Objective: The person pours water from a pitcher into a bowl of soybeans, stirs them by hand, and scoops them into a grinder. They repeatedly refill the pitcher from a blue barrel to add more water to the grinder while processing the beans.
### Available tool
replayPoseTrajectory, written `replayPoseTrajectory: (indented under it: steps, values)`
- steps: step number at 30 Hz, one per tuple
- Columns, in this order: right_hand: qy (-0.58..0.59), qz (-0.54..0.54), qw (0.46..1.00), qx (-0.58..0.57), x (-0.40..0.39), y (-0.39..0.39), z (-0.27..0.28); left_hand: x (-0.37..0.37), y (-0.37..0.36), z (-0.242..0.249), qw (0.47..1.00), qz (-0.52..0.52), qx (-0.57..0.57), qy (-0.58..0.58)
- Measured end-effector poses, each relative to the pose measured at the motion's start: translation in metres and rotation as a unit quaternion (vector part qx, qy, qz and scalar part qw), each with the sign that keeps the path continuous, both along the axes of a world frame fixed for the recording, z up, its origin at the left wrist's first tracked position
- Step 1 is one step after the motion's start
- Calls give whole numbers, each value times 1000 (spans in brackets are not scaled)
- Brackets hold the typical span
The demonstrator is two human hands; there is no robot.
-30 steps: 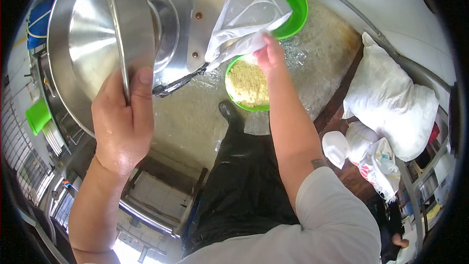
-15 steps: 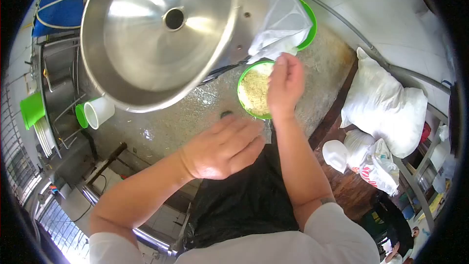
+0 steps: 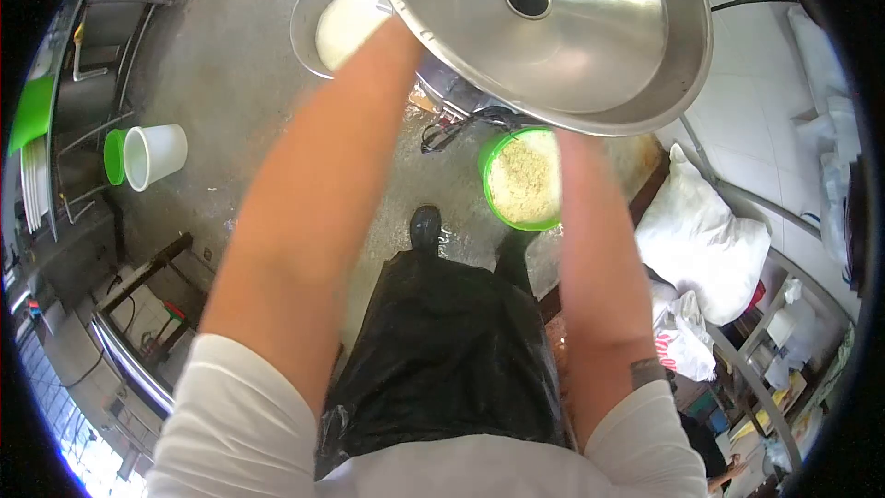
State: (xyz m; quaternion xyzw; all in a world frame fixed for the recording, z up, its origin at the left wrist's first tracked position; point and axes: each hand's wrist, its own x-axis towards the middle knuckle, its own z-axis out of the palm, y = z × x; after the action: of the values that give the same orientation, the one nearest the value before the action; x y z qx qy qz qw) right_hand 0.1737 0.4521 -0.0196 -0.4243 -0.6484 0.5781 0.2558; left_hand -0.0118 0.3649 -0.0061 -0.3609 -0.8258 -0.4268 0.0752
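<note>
A wide, round stainless steel hopper (image 3: pixel 599 46) with a dark central hole fills the upper middle. My left arm (image 3: pixel 309 194) reaches up to its left rim, and the hand is hidden behind that rim. Below the hopper's near edge ends my right arm (image 3: pixel 604 258), its hand also out of sight underneath. Beside the right forearm stands a green bucket (image 3: pixel 490 197) holding pale yellow crumbly mash (image 3: pixel 524 180). A metal pot (image 3: pixel 304 28) with whitish liquid (image 3: pixel 341 26) sits on the floor beyond my left forearm.
White and green buckets (image 3: pixel 159 153) lie on their sides at left, near a metal rack (image 3: pixel 78 83). Stuffed white sacks (image 3: pixel 702 240) rest at right beside a shelf rail (image 3: pixel 751 378). A dark cable (image 3: pixel 461 126) runs under the hopper. My boot (image 3: pixel 425 229) is on the wet floor.
The view has shifted, so the hopper now appears farther right and the pot has come into sight. Both hands, visible before, have reached forward behind and under the hopper.
</note>
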Motion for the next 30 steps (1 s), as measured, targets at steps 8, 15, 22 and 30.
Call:
replayPoseTrajectory:
  steps: [8,15,22,30]
  values:
    - [-68,88,993,-47,-1,78,35,105,-29,-54,999,25,6,35]
    - [44,-9,993,-105,0,-48,-35,-6,2,-31,999,-26,-10,-41]
    - [-25,91,994,-47,17,71,50,134,2,-80,996,-21,-24,-77]
    - [-15,95,994,-42,6,53,35,108,-9,-98,962,-100,-102,-232]
